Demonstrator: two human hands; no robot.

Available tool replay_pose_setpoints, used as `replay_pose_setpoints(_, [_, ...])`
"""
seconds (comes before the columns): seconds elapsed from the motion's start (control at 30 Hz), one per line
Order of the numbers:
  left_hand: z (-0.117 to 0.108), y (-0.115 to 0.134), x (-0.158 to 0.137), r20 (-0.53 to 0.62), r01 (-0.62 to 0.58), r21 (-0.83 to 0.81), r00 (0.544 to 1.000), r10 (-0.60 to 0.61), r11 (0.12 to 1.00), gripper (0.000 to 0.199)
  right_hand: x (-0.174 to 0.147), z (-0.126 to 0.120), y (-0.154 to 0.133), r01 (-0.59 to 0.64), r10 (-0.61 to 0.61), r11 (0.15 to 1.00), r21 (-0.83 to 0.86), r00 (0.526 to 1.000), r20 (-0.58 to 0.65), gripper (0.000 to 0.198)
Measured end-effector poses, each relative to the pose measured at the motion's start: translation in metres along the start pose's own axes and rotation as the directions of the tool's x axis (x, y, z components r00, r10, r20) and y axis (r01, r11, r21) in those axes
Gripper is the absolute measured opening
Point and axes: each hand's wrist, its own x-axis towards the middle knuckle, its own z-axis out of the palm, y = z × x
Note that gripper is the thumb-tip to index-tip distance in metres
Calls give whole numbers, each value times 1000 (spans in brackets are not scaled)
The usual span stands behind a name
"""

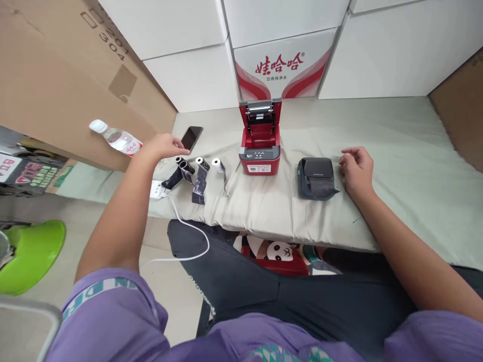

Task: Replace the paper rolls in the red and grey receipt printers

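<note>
My left hand (169, 146) hovers at the left, fingers stretched loosely with nothing in them, close to a black phone (191, 137) and several paper rolls. One roll (203, 163) trails a dark printed strip (199, 191); a white roll (217, 165) has a thin curled tail. A red label printer (261, 163) stands in the middle with its lid (260, 111) raised; its bay shows no roll. On the cloth at the right, my right hand (356, 168) rests with fingers loosely bent and nothing held. Just left of it sits a dark portable printer (316, 176) with a dark strip at its front.
A water bottle (119, 141) leans behind my left arm. A white charger (157, 189) with a cable (196, 225) lies near the front left edge. White cartons (281, 68) wall off the back, a tall brown carton (75, 75) the left. A green stool (33, 256) stands below.
</note>
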Motion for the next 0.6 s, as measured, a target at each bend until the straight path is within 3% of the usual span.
replay_pose_setpoints(0.13, [8,-8,-1,128,26,130,991,-43,991,56,0,0,1,10,-10,1000,2,1000,-1,13])
replay_pose_setpoints(0.33, [16,3,-14,85,-29,155,996,16,988,57,1,1,2,10,-10,1000,5,1000,-3,12])
replay_pose_setpoints(0.47, [8,-9,-10,-12,0,129,1000,2,992,50,3,1,4,19,-19,1000,7,1000,-3,14])
replay_pose_setpoints(0.6, [12,-27,-2,192,97,-78,978,-81,992,58,3,0,4,27,-27,1000,-8,1000,3,13])
